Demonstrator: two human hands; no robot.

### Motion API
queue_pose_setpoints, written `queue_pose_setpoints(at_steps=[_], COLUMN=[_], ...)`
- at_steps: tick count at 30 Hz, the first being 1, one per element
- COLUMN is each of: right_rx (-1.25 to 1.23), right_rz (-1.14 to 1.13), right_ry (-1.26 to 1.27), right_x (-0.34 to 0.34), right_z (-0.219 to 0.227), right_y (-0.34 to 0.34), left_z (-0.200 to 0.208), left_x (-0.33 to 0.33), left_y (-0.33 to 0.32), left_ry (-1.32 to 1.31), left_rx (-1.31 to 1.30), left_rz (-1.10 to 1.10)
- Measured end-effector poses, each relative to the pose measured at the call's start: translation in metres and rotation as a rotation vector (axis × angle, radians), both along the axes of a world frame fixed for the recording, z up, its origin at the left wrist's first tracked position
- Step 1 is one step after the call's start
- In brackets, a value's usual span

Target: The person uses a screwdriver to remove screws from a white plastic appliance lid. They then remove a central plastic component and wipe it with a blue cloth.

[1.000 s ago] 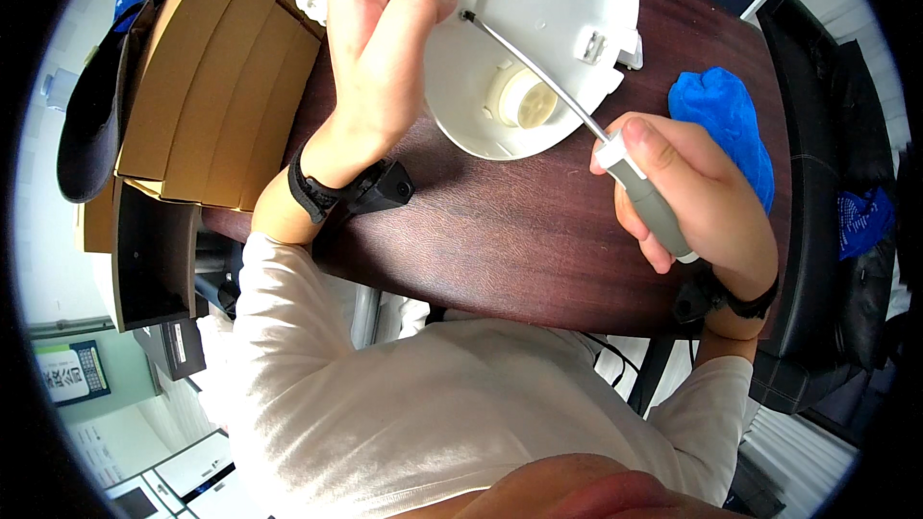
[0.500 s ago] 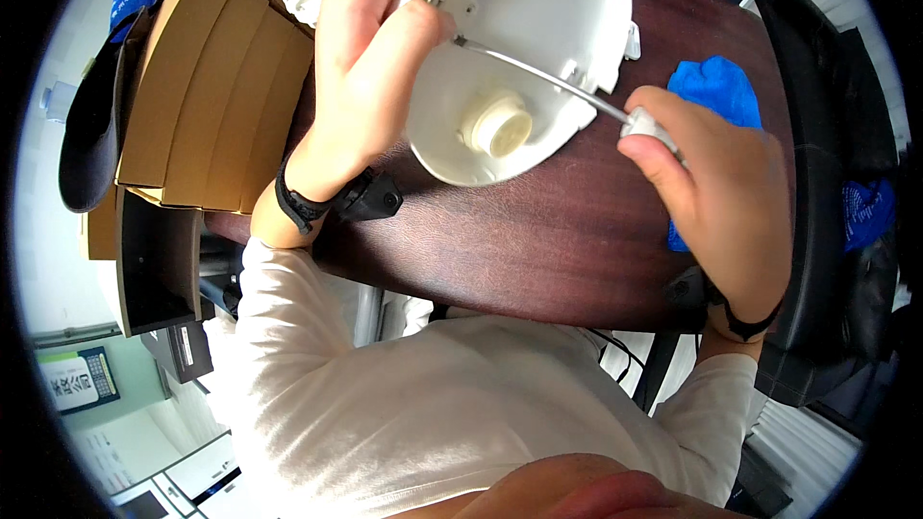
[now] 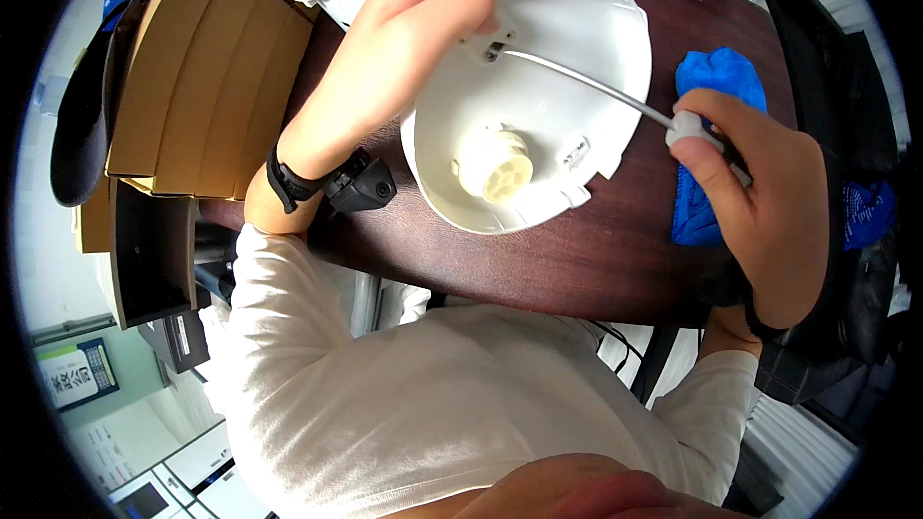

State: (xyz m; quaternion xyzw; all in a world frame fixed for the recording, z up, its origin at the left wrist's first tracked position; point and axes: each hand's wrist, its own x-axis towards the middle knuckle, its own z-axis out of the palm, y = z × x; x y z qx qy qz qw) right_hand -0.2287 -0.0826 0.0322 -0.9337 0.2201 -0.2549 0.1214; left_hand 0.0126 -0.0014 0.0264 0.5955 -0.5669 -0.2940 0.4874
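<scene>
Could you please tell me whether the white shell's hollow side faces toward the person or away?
Toward the person: the inner surface of the white shell is in view, with its cream round fitting showing.

The white shell looks like smooth plastic with a soft sheen, its cream cylinder duller plastic. The screwdriver joins a smooth, shiny metal shaft to a pale plastic-looking handle. Beneath, the surface is wood-grained and faintly glossy. At right lies matt blue cloth; at left, matt brown cardboard boxes.
</scene>
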Motion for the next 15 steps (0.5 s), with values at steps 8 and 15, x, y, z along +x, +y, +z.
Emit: queue_pose_setpoints(at_steps=[8, 15], right_rx=[0.45, 0.517], right_rz=[0.108, 0.134], right_ry=[0.375, 0.351], right_x=[-0.012, -0.011], right_z=[0.024, 0.012], right_y=[-0.006, -0.02], left_z=[-0.016, -0.025], left_x=[0.006, 0.02], left_y=[-0.014, -0.019], left_ry=[0.014, -0.096], left_rx=[0.075, 0.011], left_rz=[-0.069, -0.05])
